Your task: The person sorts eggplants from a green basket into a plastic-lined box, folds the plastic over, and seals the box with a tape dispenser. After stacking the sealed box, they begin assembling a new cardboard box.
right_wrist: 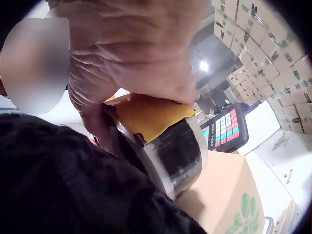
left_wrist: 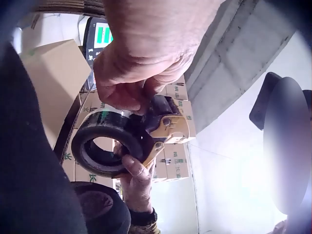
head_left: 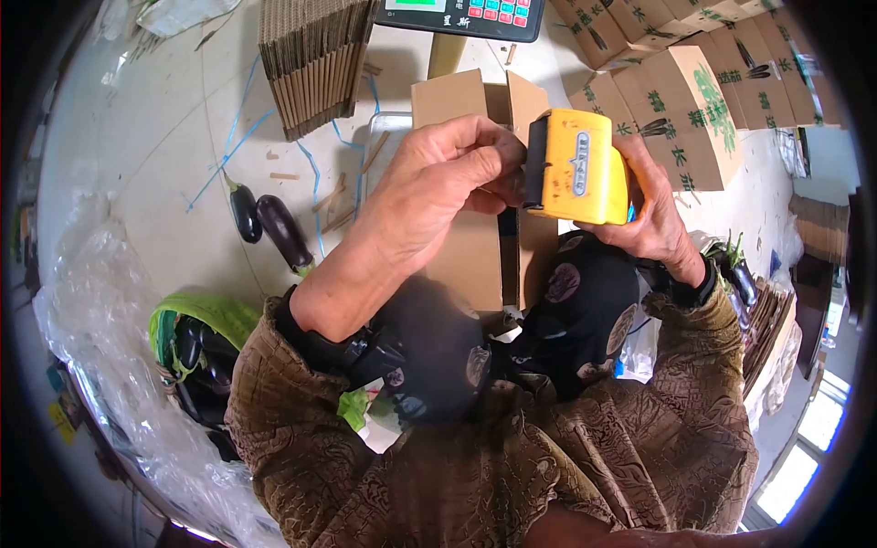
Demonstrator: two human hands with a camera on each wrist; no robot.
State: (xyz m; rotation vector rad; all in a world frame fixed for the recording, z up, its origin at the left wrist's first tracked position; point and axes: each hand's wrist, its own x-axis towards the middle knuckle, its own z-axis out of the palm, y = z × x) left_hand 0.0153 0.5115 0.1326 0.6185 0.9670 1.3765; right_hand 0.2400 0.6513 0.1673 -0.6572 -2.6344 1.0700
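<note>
Tape dispenser (head_left: pixel 577 167), held in my right grip (head_left: pixel 653 205): housing of smooth yellow plastic, semi-glossy, its face scuffed with brownish specks; bolt head (left_wrist: pixel 166 122) of dull metal. Tape roll (left_wrist: pixel 82 151): dark, smooth and shiny around its rim. Open carton (head_left: pixel 461 247), centre: matt brown cardboard, smooth-faced. Cardboard stack (head_left: pixel 315 68), upper left: matt, rough along its ridged edges. Plastic sheeting (head_left: pixel 119 301), left edge: clear, crumpled, highly glossy. Eggplants (head_left: pixel 285 233), left: smooth, glossy skins. Scale (head_left: pixel 429 23), top: dark, smooth plastic casing. My sleeves (head_left: pixel 306 429): brown cloth, puckered by a raised pattern. My patterned legwear (head_left: pixel 585 301): soft black cloth, largely matt. Floor (head_left: pixel 201 110): pale, smooth, faintly reflective.
</note>
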